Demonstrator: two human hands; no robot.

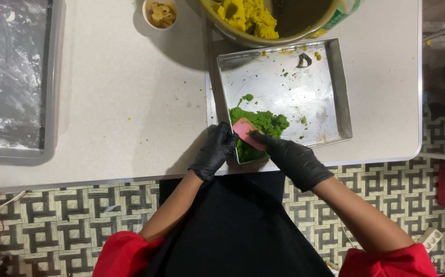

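**Gloved hands press green dough into the corner of a metal tray**

A person in black gloves and red sleeves works at a pale table (130, 102), seen from above. The right hand (292, 156) has its fingers closed on a small pink scraper (248, 132), pinching it near its lower end, with the blade laid against a lump of green dough (261, 125). The left hand (215, 151) is curled around the near left corner of a square metal tray (335, 77), fingers bent over the rim and touching it; whether it clamps the rim tightly cannot be told.

The green dough sits inside the tray, packed into that same near left corner, just beside both hands. A few green crumbs lie loose on the rest of the tray floor, which is bare and shiny. The tray's near corner hangs slightly past the table edge.

Behind the tray, touching or overlapping its far rim, stands a large bowl (325, 23) holding yellow dough (245, 15). To its left is a small white cup (160, 13) with pale pieces inside. Well apart, at the table's left end, lies a large tray covered in clear film (12, 77). Below is a patterned floor (53, 220)
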